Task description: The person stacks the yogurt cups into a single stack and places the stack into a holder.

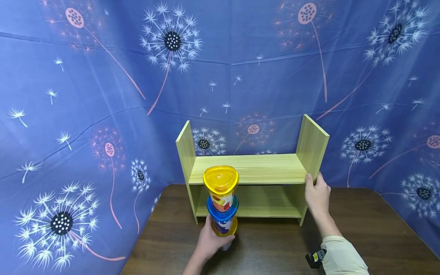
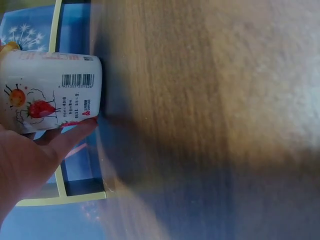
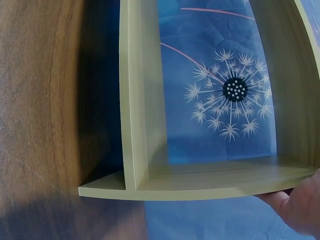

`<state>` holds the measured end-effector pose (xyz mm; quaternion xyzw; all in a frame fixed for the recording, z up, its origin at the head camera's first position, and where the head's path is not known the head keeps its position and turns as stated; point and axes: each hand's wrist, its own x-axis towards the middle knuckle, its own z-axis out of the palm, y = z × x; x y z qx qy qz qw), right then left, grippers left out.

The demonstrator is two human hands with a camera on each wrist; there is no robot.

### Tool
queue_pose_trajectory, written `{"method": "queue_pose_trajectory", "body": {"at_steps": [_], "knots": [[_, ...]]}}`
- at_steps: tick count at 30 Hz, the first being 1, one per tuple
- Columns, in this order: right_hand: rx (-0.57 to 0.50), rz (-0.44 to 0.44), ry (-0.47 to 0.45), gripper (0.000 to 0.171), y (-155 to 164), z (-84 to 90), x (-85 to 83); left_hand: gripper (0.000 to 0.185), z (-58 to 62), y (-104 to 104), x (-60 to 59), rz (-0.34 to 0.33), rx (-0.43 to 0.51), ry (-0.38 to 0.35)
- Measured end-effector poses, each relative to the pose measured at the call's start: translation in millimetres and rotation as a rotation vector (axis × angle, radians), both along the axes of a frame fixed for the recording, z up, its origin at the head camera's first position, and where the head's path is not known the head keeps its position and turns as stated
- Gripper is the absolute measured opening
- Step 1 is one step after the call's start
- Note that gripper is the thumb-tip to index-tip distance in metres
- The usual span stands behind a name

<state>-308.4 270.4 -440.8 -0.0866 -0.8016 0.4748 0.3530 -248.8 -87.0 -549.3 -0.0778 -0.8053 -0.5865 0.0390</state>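
My left grip (image 1: 211,238) clamps the cup stack (image 1: 222,212) low, before the shelf (image 1: 249,168); my right grip (image 1: 317,194) clamps its side panel (image 1: 313,147). Tilting could topple upper cups (image 1: 221,181).

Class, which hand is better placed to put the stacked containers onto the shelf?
Probably the left hand: it grips the stacked containers in front of the shelf, while the right hand holds the shelf's side panel.

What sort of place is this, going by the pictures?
Probably an indoor tabletop setup curtained off for recording: dandelion-print cloth hangs around a brown wood-grain table, with a small pale shelf standing on it.
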Motion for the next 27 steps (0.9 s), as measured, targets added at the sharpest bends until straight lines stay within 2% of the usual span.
{"method": "queue_pose_trajectory", "body": {"at_steps": [10,20,27], "knots": [[0.014,-0.003,0.014,0.029,0,0.2,-0.3,0.1,5.0,5,-2.6,-0.038,0.043,-0.001],[0.028,-0.004,0.035,0.027,2,-1.0,-2.2,0.099,14.9,9,-5.1,-0.045,0.016,0.026],[0.033,-0.006,0.035,0.028,2,-0.9,-1.4,0.1,19.2,12,-5.3,-0.063,0.012,0.007]]}}
